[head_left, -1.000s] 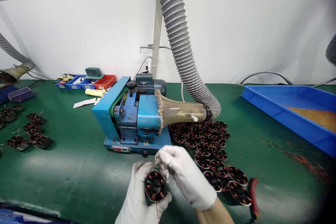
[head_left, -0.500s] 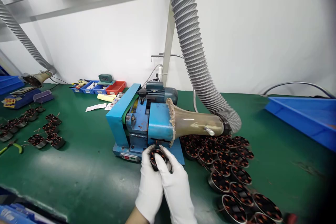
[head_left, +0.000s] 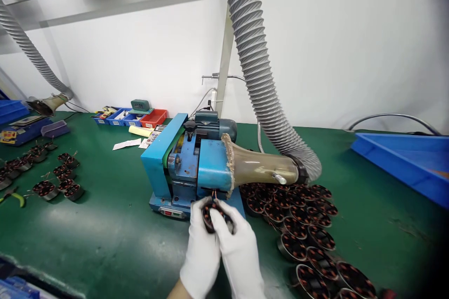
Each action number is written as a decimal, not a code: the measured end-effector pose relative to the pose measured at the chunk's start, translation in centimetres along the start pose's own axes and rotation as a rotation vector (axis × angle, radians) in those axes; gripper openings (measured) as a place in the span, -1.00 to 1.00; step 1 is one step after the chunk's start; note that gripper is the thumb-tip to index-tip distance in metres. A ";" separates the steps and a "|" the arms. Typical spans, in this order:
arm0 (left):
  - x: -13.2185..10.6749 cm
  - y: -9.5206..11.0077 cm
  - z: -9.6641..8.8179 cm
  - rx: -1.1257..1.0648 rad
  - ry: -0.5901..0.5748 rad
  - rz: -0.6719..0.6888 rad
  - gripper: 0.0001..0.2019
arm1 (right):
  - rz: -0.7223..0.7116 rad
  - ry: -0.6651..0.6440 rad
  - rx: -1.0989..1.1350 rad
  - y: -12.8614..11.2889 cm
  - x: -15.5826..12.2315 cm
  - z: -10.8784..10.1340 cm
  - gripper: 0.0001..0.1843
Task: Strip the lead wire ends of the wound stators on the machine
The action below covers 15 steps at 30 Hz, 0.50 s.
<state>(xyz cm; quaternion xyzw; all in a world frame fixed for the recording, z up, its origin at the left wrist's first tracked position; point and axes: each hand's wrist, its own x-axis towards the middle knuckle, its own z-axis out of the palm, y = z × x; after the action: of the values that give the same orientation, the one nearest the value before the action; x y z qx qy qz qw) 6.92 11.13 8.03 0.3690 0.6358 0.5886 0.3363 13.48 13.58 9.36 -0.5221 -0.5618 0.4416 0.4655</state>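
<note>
Between my white-gloved hands is a round motor stator [head_left: 208, 217] with a dark rim and copper windings. My left hand [head_left: 200, 238] wraps its left side, fingers closed. My right hand [head_left: 235, 236] grips it from the right, its thumb laid across the face. Thin copper wire ends stick up from the stator toward the slot under the blue hood of a belt-driven machine [head_left: 214, 163]. Whether the wires touch anything inside the slot is hidden. The machine's switch box [head_left: 171, 213] sits just left of my hands.
Many similar stators [head_left: 294, 226] crowd the bench to the right, and smaller groups [head_left: 66, 175] lie left beside green-handled pliers [head_left: 16, 196]. A clear funnel [head_left: 263, 166] joins the hood to a grey hose [head_left: 250, 51]. A blue tray [head_left: 400, 159] stands far right.
My hands have drawn the stator slightly down and away from the hood slot, so its copper wire ends show now. The camera view has shifted a little.
</note>
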 end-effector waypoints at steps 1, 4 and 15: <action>-0.5 -0.3 -0.3 0.021 0.002 0.006 -0.64 | 0.011 0.011 -0.001 0.3 -0.5 -0.1 -0.59; -1.1 -0.9 -0.7 0.032 0.025 0.023 -0.60 | 0.078 0.037 -0.001 0.7 -1.2 0.0 -0.51; 2.0 0.7 0.6 -0.114 0.003 -0.014 -0.66 | -0.006 0.000 -0.033 -1.3 2.0 0.8 -0.66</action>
<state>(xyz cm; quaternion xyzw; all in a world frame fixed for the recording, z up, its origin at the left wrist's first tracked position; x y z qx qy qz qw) 6.49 13.20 8.66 0.3438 0.6043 0.6220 0.3602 12.40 15.47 10.60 -0.5280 -0.5708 0.4307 0.4581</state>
